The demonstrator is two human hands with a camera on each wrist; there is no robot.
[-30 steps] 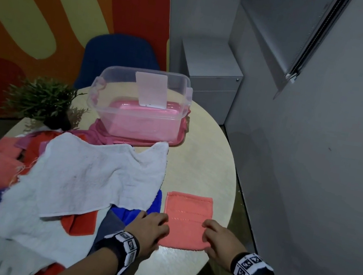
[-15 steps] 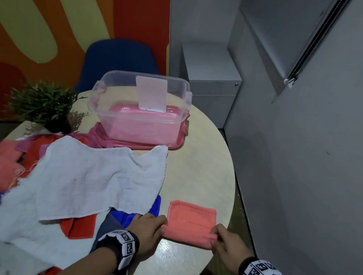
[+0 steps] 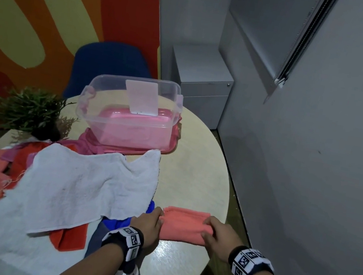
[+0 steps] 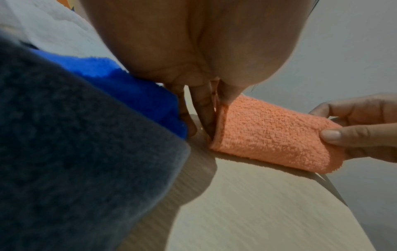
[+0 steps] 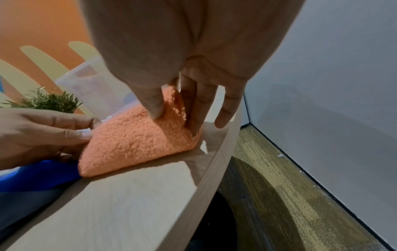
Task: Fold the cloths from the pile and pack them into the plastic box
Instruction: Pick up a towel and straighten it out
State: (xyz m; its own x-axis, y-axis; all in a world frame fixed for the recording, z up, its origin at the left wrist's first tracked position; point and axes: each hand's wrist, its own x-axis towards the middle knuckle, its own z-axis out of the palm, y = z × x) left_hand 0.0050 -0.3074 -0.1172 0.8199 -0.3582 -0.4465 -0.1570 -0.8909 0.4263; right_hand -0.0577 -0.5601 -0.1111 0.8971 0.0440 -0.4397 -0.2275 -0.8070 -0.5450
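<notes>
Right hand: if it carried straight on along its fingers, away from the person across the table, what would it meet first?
Past the orange cloth the right hand pinches, only bare table shows; the plastic box looks off to the left, though depth is unclear.

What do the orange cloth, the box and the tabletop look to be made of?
Orange cloth: terry-like fabric, looped nubbly pile. Box: clear, see-through plastic, glossy rim. Tabletop: pale wood-look surface, probably laminate, with faint grain and a sheen.
</notes>
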